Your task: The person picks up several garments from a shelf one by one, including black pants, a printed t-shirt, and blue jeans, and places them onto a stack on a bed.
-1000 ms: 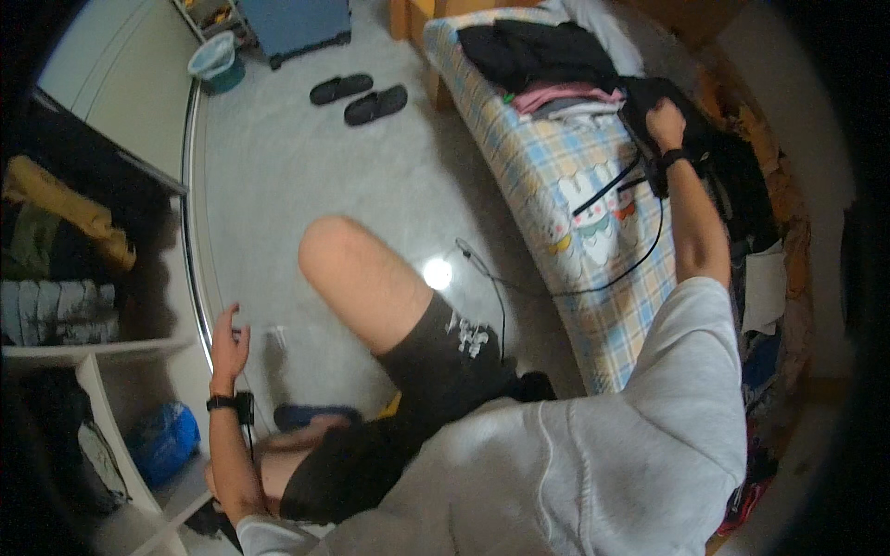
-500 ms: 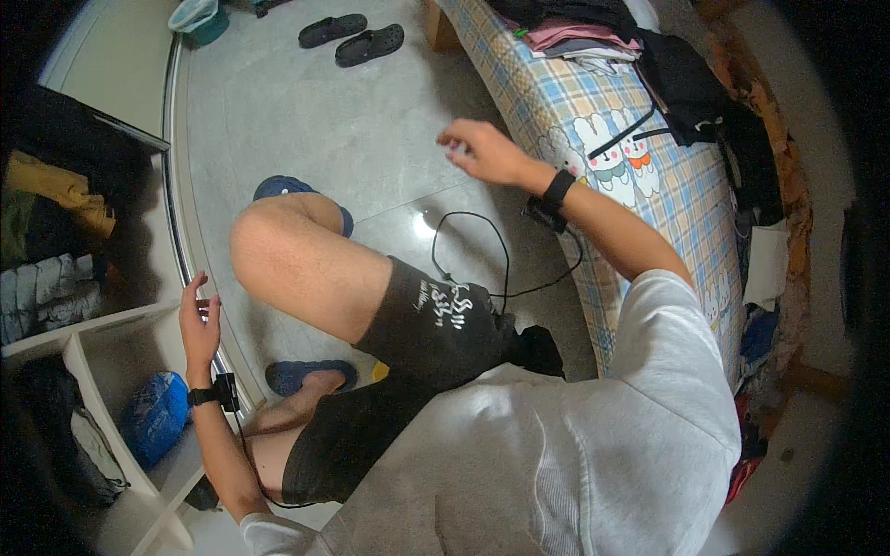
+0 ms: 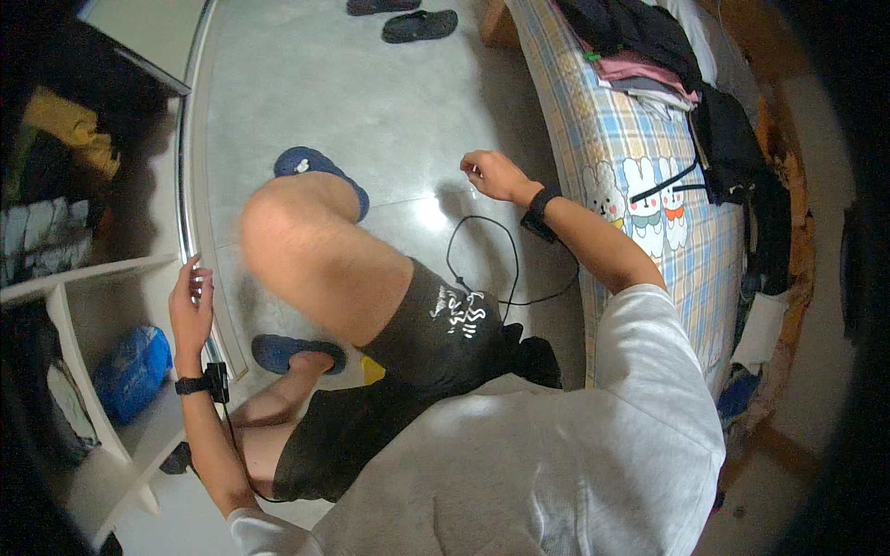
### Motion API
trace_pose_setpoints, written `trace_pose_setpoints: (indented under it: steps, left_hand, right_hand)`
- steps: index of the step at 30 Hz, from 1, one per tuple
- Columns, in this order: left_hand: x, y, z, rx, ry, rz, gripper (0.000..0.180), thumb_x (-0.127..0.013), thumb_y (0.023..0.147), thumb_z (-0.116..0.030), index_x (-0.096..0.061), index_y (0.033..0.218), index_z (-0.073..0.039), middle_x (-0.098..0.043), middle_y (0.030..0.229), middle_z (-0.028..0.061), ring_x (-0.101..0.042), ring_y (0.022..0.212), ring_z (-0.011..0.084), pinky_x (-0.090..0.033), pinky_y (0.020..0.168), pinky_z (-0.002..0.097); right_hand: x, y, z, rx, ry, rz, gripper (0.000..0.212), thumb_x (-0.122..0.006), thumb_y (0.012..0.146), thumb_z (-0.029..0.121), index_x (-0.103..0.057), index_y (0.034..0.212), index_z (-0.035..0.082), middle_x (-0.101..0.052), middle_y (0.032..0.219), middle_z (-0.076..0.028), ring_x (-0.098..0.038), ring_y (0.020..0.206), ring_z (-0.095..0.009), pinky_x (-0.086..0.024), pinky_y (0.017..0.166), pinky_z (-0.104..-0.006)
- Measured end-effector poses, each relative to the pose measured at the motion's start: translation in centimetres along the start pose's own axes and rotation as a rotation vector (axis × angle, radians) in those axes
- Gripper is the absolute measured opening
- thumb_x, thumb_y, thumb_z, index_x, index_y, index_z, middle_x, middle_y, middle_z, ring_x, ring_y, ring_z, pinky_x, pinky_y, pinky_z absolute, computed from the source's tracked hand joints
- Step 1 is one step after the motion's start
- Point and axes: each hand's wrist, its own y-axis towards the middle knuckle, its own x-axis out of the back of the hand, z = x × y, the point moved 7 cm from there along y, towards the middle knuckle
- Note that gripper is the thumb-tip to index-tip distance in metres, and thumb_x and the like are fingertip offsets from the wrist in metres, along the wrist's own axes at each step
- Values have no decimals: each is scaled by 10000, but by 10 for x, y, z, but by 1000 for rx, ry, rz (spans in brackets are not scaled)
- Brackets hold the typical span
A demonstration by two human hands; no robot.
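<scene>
My left hand is beside the open cabinet, close to its metal door rail. Its fingers point upward, a little apart, and nothing shows in them. Above the grey floor, my right hand hangs in the air with loosely curled fingers and no visible object. The bed lies to the right of that hand. Each wrist wears a black band, and a black cable loops below the right hand.
Folded clothes and black garments lie on the plaid bedding. A blue package sits in a cabinet compartment, with clothes on the shelf above. Black clogs stand on the far floor. My bent knee is between the hands.
The whole view has shifted, with the far bin now out of sight. My right hand is lower in the picture and its fingers are more curled. My left hand stays by the cabinet.
</scene>
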Motion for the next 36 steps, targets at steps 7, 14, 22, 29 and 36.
trace_pose_setpoints:
  steps: [7, 14, 22, 29, 36]
  left_hand:
    - [49, -6, -26, -443, 374, -66, 137, -654, 917, -119, -701, 1016, -37, -691, 1024, 138, -678, 916, 361, -554, 795, 451]
    - [82, -48, -10, -277, 492, -142, 241, -606, 882, -25, -672, 1114, -27, -682, 1170, 116, -705, 941, 341, -569, 803, 455]
    - [113, -82, 15, -318, 458, -334, 175, -602, 839, -10, -672, 989, 47, -672, 1094, 210, -718, 908, 374, -572, 792, 475]
    - [139, -94, 33, -195, 504, -333, 133, -627, 862, -80, -640, 945, 22, -662, 1088, 173, -707, 847, 365, -568, 745, 470]
    - [150, -90, 74, -189, 430, -369, 67, -634, 832, -37, -694, 853, -16, -677, 1023, 188, -733, 884, 364, -595, 760, 460]
  right_hand:
    - [92, 46, 117, 164, 17, -55, 263, -635, 869, -18, -696, 1125, -16, -733, 1105, -205, -734, 1005, -316, -591, 888, -412]
    - [193, 109, 315, 377, 109, -194, 137, -643, 923, 54, -703, 1001, -43, -750, 848, -104, -682, 743, -156, -547, 699, -328]
    - [191, 136, 658, 782, 117, 8, 161, -657, 941, 109, -706, 999, -33, -755, 885, -94, -723, 756, -169, -591, 685, -318]
    - [93, 100, 899, 920, -126, 339, 201, -654, 933, 135, -735, 1034, -19, -765, 932, -77, -762, 736, -157, -572, 523, -278]
    - [-21, 137, 1033, 1070, -323, 344, 167, -672, 899, 149, -770, 1000, 60, -768, 919, -84, -765, 758, -179, -609, 604, -328]
